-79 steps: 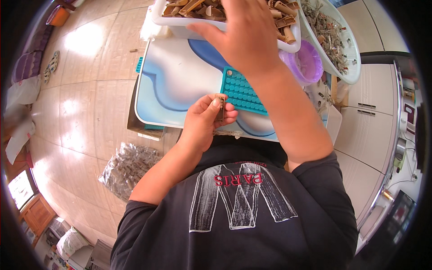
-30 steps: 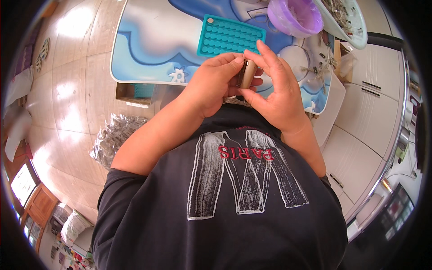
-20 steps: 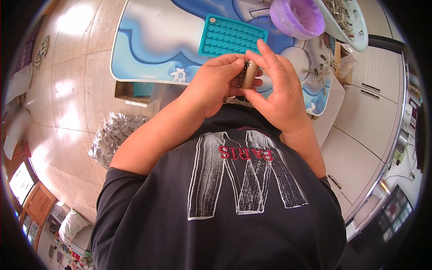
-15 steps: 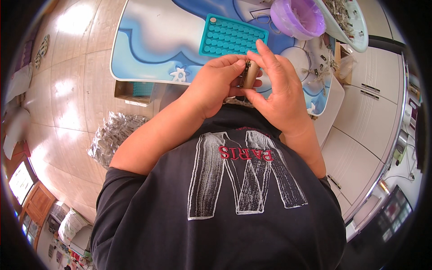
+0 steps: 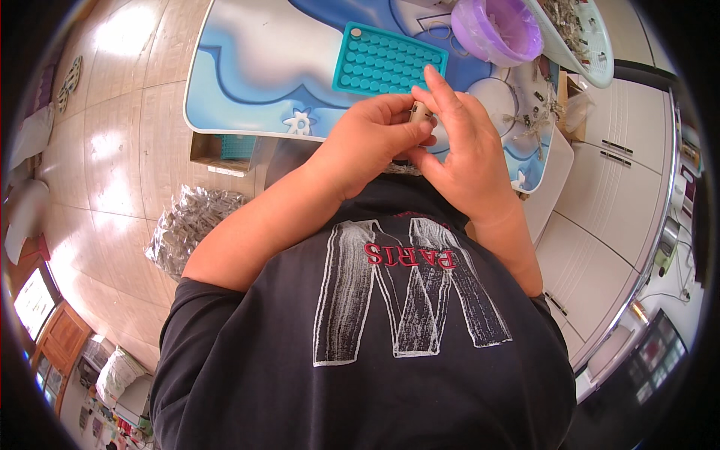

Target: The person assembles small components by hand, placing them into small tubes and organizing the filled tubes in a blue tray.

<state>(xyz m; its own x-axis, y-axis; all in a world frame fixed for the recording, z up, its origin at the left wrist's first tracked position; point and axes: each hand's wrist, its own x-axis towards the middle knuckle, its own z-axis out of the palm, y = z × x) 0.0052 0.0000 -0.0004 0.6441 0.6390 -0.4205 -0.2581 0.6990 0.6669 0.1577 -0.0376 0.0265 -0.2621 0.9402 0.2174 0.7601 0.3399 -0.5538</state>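
My left hand (image 5: 373, 142) and my right hand (image 5: 463, 154) meet just above my chest, both closed around a small tan cylindrical piece (image 5: 417, 114) that shows only between the fingertips. Most of the piece is hidden by my fingers. Right beyond the hands a teal silicone mat with rows of round cells (image 5: 388, 64) lies on the low blue-and-white table (image 5: 255, 67).
A purple bowl (image 5: 497, 30) and a white tray of small metal parts (image 5: 581, 37) sit at the table's far right. Loose metal bits (image 5: 529, 124) lie on the table's right side. A clear bag of shiny parts (image 5: 187, 229) rests on the floor at my left. White cabinets (image 5: 615, 195) stand to the right.
Earlier my right hand reached into a tray at the table's far side while the left held the piece. Now both hands are together on the piece near my chest, barely moving.
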